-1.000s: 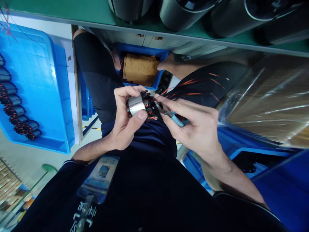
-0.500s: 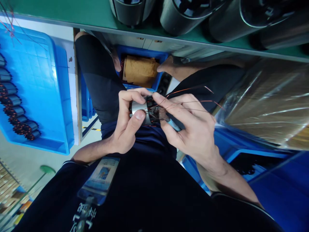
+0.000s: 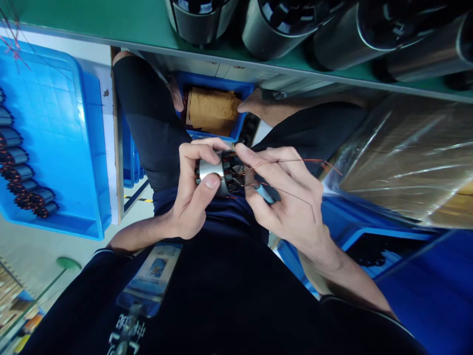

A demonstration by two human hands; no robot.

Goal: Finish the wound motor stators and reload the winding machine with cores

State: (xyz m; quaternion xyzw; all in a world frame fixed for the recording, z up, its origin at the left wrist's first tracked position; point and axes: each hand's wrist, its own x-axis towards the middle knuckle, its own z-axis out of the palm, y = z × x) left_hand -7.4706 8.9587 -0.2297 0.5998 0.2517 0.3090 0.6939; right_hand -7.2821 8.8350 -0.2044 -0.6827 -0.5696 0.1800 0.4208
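Note:
A small motor stator, with a silver core and black slotted ends, lies sideways above my lap. My left hand is closed around its silver side, thumb in front and fingers over the top. At the stator's right end my right hand is closed on a blue-handled tool; its head is mostly hidden, so its kind is unclear. My right fingertips are close to the black end. Thin copper wires run from that end across my right hand, one of them bent down toward the wrist.
A blue tray on the left holds a row of stators. Large metal cylinders stand on the green bench above my knees. Below is a blue bin with brown cardboard; a plastic-wrapped box is at right.
The wires at my right hand have shifted: one that pointed upward no longer does, and one now hangs bent over the back of the hand. Both hands keep their grips, with the right slightly lower.

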